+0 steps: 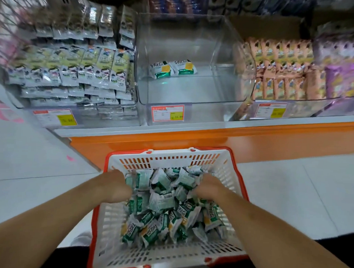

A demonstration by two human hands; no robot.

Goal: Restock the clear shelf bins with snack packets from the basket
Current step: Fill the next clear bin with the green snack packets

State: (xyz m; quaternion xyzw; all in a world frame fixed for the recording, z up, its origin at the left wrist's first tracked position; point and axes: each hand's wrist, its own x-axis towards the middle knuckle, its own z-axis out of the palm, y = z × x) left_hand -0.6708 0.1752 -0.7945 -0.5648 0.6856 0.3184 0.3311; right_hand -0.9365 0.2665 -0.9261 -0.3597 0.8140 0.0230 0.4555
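Below, a white slotted basket with a red rim sits on the pale tiled floor, against the orange base of the shelf. It holds a loose heap of small snack packets, white with green ends and a yellow patch, lying at all angles. Both bare forearms reach into the heap. The left hand is dug in at the near-left side and the right hand at the right; the fingers of both are buried among the packets, so whether either grips anything cannot be told. Above, on the shelf, the middle clear bin holds only two of the same packets, side by side on its floor. The bin on its left is packed with silver-and-yellow packs, the one on its right with peach ones. Price tags sit on the bin fronts.
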